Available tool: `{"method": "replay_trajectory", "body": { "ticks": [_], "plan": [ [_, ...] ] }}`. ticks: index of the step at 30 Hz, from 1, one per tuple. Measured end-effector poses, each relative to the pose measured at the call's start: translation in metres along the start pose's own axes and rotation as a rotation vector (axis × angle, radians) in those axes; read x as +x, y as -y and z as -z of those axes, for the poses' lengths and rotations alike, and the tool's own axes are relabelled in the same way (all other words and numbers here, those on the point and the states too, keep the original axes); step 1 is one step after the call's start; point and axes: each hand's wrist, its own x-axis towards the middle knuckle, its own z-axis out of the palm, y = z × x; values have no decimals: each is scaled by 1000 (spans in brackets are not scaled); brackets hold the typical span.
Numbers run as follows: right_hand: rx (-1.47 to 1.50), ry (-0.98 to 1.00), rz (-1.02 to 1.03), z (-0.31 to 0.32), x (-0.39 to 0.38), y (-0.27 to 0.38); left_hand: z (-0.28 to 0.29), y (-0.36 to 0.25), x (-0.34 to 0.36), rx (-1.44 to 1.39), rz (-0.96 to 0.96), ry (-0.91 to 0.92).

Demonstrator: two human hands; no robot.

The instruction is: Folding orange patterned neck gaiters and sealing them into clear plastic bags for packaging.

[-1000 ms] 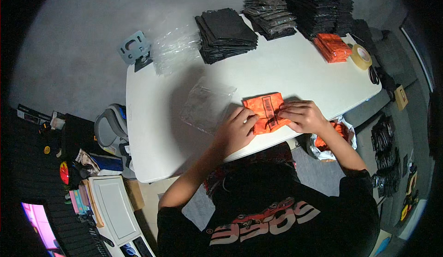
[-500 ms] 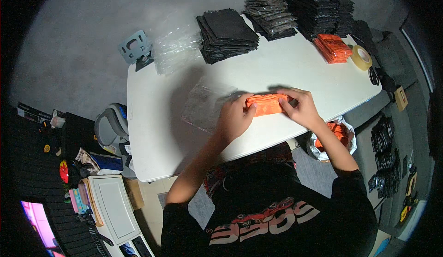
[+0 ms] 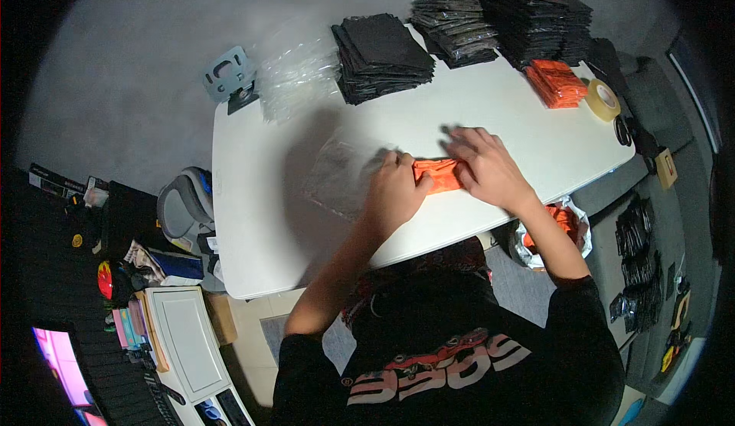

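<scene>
A small folded bundle of orange cloth (image 3: 438, 176) lies on the white table in front of me. My left hand (image 3: 394, 195) grips its left end, with the thumb along the near side and the fingers curled at the far side. Over the right end rests my right hand (image 3: 490, 172); its fingers stretch past the cloth, apart and slightly blurred. Just left of my left hand, a clear plastic bag (image 3: 334, 177) lies flat, partly covered by that hand and forearm.
Along the far side of the white table (image 3: 253, 219) stand clear plastic bags (image 3: 295, 81), black folded stacks (image 3: 383, 55), wrapped packets (image 3: 457, 28), orange packets (image 3: 556, 84) and a tape roll (image 3: 603, 101). A white bag of orange cloth (image 3: 586, 231) sits below the right edge.
My right hand has turned over the bundle's right end, its fingers now reaching out beyond the far edge. More of the cloth is covered. My left hand keeps its place.
</scene>
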Motion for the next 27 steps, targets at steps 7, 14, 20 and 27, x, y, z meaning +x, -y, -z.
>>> {"method": "replay_trajectory", "body": {
  "ticks": [7, 14, 20, 27],
  "plan": [
    [123, 245, 332, -21, 42, -8, 11, -2, 4, -150, 64, 135],
    [188, 313, 312, -27, 45, -10, 6, 4, 3, -628, -43, 98],
    [625, 320, 159, -35, 54, -15, 17, 11, 28, -1074, 65, 233],
    [619, 99, 53, -55, 124, -4, 28, 57, 75, -752, -82, -246]
  ]
}}
